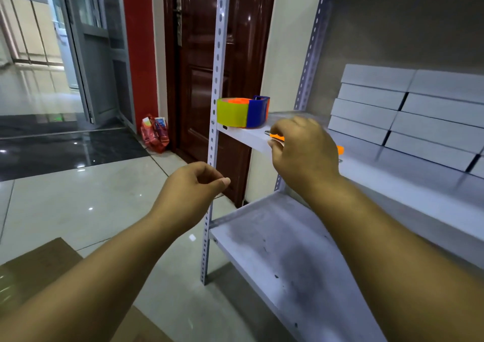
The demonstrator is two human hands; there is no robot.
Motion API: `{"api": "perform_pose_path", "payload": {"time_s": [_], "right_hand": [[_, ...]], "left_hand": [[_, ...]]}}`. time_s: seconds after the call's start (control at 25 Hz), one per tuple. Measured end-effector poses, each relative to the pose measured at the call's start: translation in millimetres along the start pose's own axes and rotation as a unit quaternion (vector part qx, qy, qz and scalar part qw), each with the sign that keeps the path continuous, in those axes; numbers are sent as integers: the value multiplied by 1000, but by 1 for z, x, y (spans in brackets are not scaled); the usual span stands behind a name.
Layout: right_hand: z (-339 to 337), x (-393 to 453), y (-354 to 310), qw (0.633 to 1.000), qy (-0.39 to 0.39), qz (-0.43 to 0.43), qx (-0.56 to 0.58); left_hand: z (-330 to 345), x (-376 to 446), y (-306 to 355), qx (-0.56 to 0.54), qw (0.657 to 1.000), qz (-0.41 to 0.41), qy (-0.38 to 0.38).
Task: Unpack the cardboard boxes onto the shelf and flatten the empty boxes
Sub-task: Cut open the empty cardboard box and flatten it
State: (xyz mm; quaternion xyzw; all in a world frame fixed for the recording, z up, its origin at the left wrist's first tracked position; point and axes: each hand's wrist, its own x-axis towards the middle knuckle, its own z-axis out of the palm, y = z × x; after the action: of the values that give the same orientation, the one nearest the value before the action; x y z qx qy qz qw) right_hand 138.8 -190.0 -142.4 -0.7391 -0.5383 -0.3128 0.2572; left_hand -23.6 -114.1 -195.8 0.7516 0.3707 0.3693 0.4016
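My right hand (303, 150) is over the front edge of the middle shelf (246, 136), its fingers curled round an orange utility knife (277, 137) whose far end shows at the right of the hand. My left hand (193, 184) hangs in the air left of the shelf post, fingers loosely curled, holding nothing. Several white boxes (408, 114) are stacked in rows at the back right of the same shelf. A brown cardboard box (39, 265) lies on the floor at the bottom left, mostly cut off.
A tape dispenser (242, 111) with yellow-green tape stands at the shelf's left end. The lower shelf (282, 258) is bare and dusty. A perforated metal post (216, 106) stands between my hands. A red bag (154, 133) sits by the dark door (199, 67).
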Motion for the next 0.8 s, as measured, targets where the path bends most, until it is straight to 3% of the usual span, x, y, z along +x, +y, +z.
{"api": "perform_pose_path", "payload": {"time_s": [0.08,0.32,0.56,0.8], "right_hand": [[5,-13,-10,999,10,-2,49],[27,-78,-54,983,-69,54,162],[52,-166,-88,950,-211,90,214],[77,-239,-113,912,-304,117,249]], "left_hand": [[-5,-10,-12,8,1000,-15,5],[-23,-57,-60,30,998,-56,11],[-37,-118,-130,-35,986,-160,41],[-39,-185,-181,-75,962,-244,97]]}}
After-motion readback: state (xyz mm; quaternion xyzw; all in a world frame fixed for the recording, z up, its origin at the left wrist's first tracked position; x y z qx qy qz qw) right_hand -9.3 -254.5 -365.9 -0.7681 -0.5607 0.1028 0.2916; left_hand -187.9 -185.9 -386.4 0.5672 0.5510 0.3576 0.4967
